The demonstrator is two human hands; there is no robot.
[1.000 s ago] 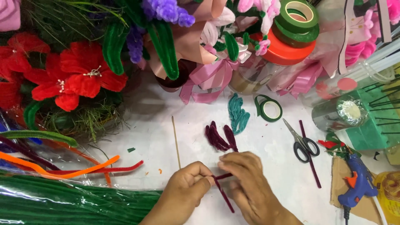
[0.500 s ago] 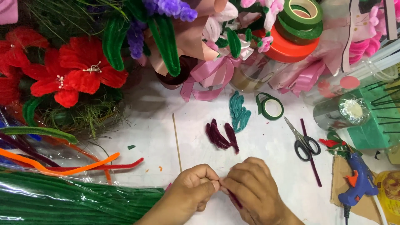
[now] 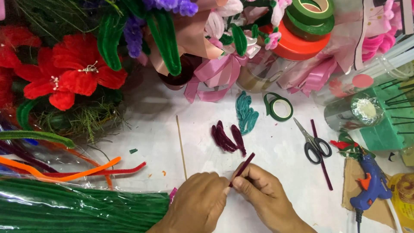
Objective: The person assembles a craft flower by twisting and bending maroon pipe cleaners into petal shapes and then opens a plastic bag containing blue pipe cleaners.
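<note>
Both hands, left hand (image 3: 199, 203) and right hand (image 3: 261, 195), pinch one maroon pipe cleaner (image 3: 243, 167) just below the cluster of three folded maroon petals (image 3: 227, 138). Its free end angles up toward the petals; half a second ago it was hidden under the fingers. One pair of scissors (image 3: 314, 142) lies right of the petals, one wooden skewer (image 3: 181, 146) left, one teal petal bundle (image 3: 246, 113) above.

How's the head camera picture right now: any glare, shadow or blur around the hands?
Head view: even light and sharp focus on the left hand and right hand pinching the dark maroon fuzzy pipe cleaner; glare on the clear plastic bag of green pipe cleaners; soft shadow under the red fuzzy flowers.
</note>
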